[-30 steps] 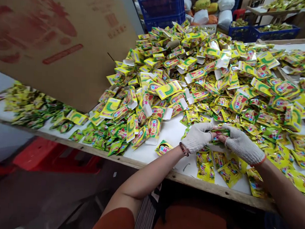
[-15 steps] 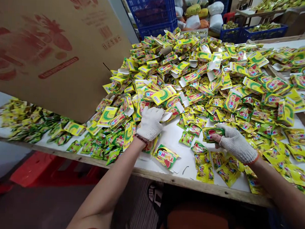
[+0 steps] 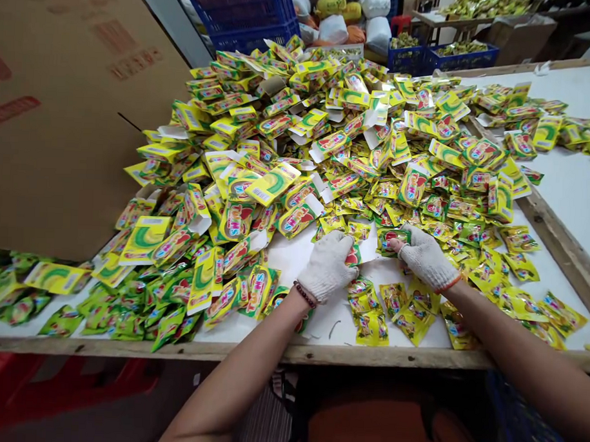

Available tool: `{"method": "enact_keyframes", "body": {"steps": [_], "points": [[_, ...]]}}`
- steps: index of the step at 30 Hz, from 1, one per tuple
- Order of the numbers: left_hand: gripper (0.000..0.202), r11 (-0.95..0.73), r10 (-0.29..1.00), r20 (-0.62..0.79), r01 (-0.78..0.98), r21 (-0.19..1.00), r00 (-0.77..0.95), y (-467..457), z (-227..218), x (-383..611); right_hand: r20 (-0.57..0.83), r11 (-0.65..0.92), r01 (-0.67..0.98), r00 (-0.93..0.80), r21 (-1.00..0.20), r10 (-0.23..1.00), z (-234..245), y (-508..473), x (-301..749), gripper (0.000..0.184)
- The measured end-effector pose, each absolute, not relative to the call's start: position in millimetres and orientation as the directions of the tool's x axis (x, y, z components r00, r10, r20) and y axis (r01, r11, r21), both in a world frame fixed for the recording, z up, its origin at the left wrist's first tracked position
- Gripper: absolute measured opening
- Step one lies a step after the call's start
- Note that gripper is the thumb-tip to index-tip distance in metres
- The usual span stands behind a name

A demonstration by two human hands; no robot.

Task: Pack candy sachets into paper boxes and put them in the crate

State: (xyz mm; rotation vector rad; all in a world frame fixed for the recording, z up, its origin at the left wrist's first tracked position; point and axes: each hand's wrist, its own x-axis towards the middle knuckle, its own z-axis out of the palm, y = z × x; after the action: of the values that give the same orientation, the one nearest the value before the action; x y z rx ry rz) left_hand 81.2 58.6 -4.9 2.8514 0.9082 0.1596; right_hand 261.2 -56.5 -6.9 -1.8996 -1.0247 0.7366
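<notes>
Left hand [image 3: 327, 267] closer to right hand [image 3: 426, 259] than in the earlier frame, gap between the gloves narrowed; view also swung, table edge now running level. Long white-topped work table [image 3: 567, 192] with wooden edge rail [image 3: 290, 353] across the view. Large cardboard sheet [image 3: 61, 122] at left, leaning over the table's far side. Huge heap of yellow-green cartons and foil sachets [image 3: 298, 137] across the middle, spreading up to both hands. Blue plastic crates [image 3: 239, 13] and white sacks [image 3: 375, 4] beyond the table. Both hands in white knit gloves, beaded bracelet [image 3: 304, 295] on left wrist. Right hand in a narrow pinch, holding small green foil sachet [image 3: 392, 240] at the heap's near edge. Left hand curled over white card flap [image 3: 365, 250], just beside that sachet; grip impossible to tell, fingers hiding what lies beneath. Loose yellow sachets [image 3: 373, 307] on the table just below both hands.
</notes>
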Motion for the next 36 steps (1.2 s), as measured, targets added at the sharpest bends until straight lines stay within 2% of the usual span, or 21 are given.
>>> {"method": "enact_keyframes", "body": {"steps": [2,5,9,14,17,19,25,28,31,33,36], "points": [[0.023,-0.811,0.578,0.097,0.557,0.18,0.81,61,-4,77,-0.075,-0.289,0.377,0.49,-0.88,0.868,-3,-56,256,0.027],[0.034,-0.798,0.6,0.163,0.571,0.194,0.783,59,-6,76,-0.032,-0.231,0.335,0.507,-0.913,0.861,5,-57,246,0.032],[0.045,-0.761,0.644,0.128,0.614,0.207,0.755,54,-6,78,0.0,-0.198,0.307,0.542,-0.931,0.84,9,-57,242,0.04],[0.032,-0.76,0.638,0.022,0.626,0.176,0.769,57,2,74,-0.006,-0.171,0.216,0.602,-0.961,0.798,4,-56,252,0.054],[0.03,-0.757,0.652,0.077,0.641,0.13,0.754,55,3,75,-0.008,-0.143,0.177,0.601,-0.974,0.799,5,-57,249,0.06],[0.031,-0.771,0.636,0.122,0.621,0.144,0.762,51,1,78,-0.024,-0.153,0.182,0.564,-0.971,0.825,7,-56,243,0.055],[0.028,-0.792,0.61,0.177,0.59,0.155,0.773,44,-2,81,0.008,-0.174,0.43,0.39,-0.886,0.921,5,-54,239,0.024],[0.027,-0.832,0.555,0.182,0.538,0.138,0.812,41,-5,81,0.023,-0.195,0.585,0.344,-0.787,0.939,3,-54,243,0.018],[0.027,-0.86,0.51,0.201,0.497,0.113,0.836,37,-9,84,0.099,-0.151,0.739,0.283,-0.657,0.954,3,-54,239,0.014],[0.025,-0.865,0.501,0.209,0.491,0.101,0.84,34,-12,87,0.145,-0.137,0.781,0.279,-0.609,0.949,4,-53,234,0.013],[0.026,-0.869,0.493,0.228,0.488,0.083,0.84,31,-14,89,0.154,-0.122,0.741,0.293,-0.66,0.944,6,-51,230,0.011]]}}
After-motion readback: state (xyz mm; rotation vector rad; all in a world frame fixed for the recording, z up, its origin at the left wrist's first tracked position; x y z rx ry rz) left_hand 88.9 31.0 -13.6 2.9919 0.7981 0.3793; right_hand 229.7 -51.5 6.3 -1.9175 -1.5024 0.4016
